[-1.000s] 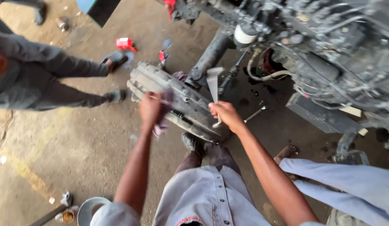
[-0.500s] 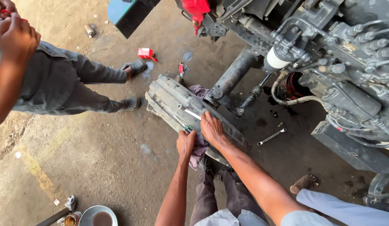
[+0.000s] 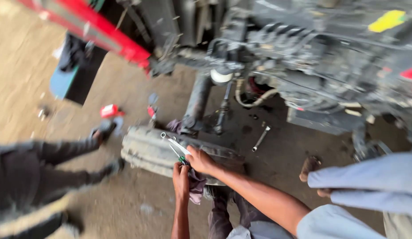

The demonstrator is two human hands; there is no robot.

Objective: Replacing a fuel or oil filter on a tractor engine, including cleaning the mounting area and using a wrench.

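My left hand [image 3: 181,179] is closed around a dark purple rag [image 3: 198,186] at the near edge of a long, ribbed grey metal casing [image 3: 144,154] lying on the floor. My right hand [image 3: 200,161] sits just above it on the casing, gripping a slim silver tool [image 3: 175,144] that points up and left. A green handle [image 3: 183,160] shows between the two hands; I cannot tell which one holds it. The picture is blurred by motion.
A greasy engine block [image 3: 312,57] with a red frame [image 3: 95,33] looms above. A spanner [image 3: 260,139] lies on the concrete. Someone's dark-trousered legs [image 3: 42,168] stretch in from the left, and light blue trousers [image 3: 369,186] from the right. A red packet [image 3: 110,110] and blue box [image 3: 64,82] lie behind.
The view has swung up towards the engine and blurred. My hands stayed close together on the casing; my right hand now holds the silver tool pointing up-left.
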